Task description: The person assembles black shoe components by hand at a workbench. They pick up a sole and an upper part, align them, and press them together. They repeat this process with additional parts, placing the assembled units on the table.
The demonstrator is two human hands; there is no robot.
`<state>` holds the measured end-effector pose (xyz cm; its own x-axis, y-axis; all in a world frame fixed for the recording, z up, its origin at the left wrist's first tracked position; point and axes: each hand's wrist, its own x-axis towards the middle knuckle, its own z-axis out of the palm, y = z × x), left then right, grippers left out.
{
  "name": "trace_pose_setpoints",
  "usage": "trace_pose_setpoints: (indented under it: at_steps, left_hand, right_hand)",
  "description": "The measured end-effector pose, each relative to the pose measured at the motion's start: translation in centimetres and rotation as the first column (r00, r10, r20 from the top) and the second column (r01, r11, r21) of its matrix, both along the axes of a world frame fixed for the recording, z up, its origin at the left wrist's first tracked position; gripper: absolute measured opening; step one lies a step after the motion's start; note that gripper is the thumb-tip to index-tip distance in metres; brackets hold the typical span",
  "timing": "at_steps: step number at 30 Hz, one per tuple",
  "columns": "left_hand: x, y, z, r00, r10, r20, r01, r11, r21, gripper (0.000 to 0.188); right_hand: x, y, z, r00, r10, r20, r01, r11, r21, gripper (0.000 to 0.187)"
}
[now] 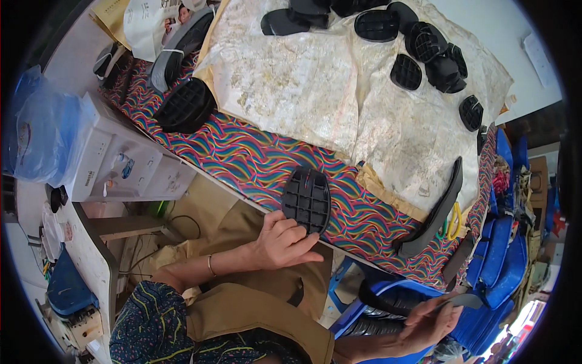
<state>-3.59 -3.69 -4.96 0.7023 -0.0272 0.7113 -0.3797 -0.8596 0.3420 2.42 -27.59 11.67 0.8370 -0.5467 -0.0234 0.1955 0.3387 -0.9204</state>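
Observation:
At the table's near edge lies a black ribbed heel-shaped piece [307, 200], its gridded hollow side facing up. My left hand [284, 241] is closed at its near end, fingers curled against it and thumb stretched to the right. Lower right, my right hand [429, 321] holds a thin grey curved sole-like piece [465, 300] between thumb and fingers, above a blue bin [347, 316] with dark curved pieces inside. Another long curved black sole [431, 218] rests on the table's right part.
A stained white sheet [291, 79] covers much of the patterned tablecloth [242, 155]. Several black ribbed pieces [406, 71] lie at its far right. One more black ribbed piece [186, 105] sits at the left. A water dispenser [115, 161] stands left; blue stacked items [506, 249] are at the right.

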Motion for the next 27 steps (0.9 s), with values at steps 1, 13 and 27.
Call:
trace_pose_setpoints:
  at_steps: [1,13,27]
  left_hand:
    - [-0.6,0.0,-0.5,0.998,-0.026,-0.052,0.026,1.0,0.003,0.049]
    - [2.2,2.6,3.5,0.961,0.164,-0.222,-0.257,0.824,-0.505,0.064]
    - [6.1,5.0,2.3,0.847,-0.437,-0.304,-0.14,0.368,-0.919,0.064]
  right_hand:
    - [0.2,-0.3,-0.8,0.974,0.218,-0.053,-0.224,0.964,-0.147,0.014]
    - [4.4,7.8,-12.0,0.571,0.643,-0.51,-0.82,0.476,-0.317,0.015]
    - [5.9,6.7,-13.1,0.511,0.702,-0.496,-0.851,0.494,-0.179,0.021]
